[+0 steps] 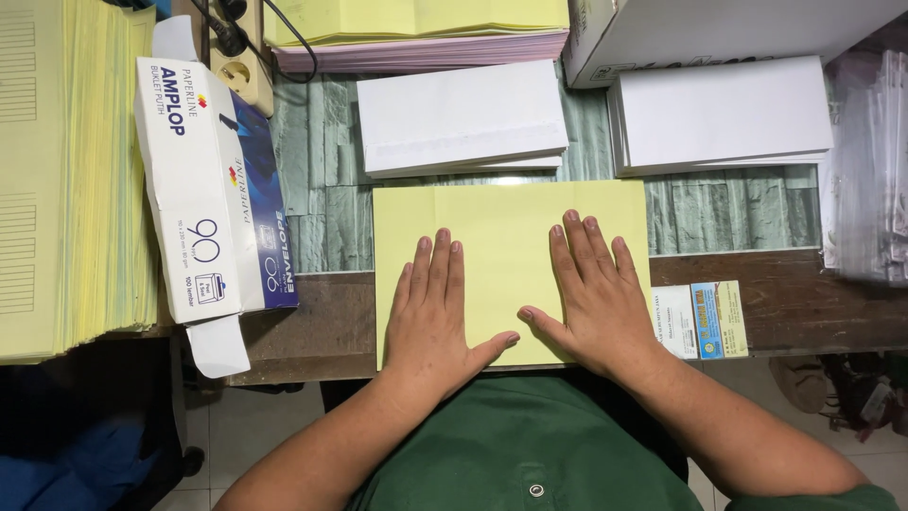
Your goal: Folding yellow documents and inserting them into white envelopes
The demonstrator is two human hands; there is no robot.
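Observation:
A pale yellow folded sheet of paper lies flat on the desk in front of me. My left hand presses palm-down on its lower left part, fingers together and thumb out to the right. My right hand lies flat on its lower right part, fingers slightly spread, thumb pointing left. Neither hand grips anything. Two stacks of white envelopes sit just beyond the sheet, one stack at centre and another at right.
An open white and blue envelope box lies at left beside a tall pile of yellow paper. Yellow and pink paper piles sit at the back. Clear plastic sleeves at right. Small cards lie on the wooden desk edge.

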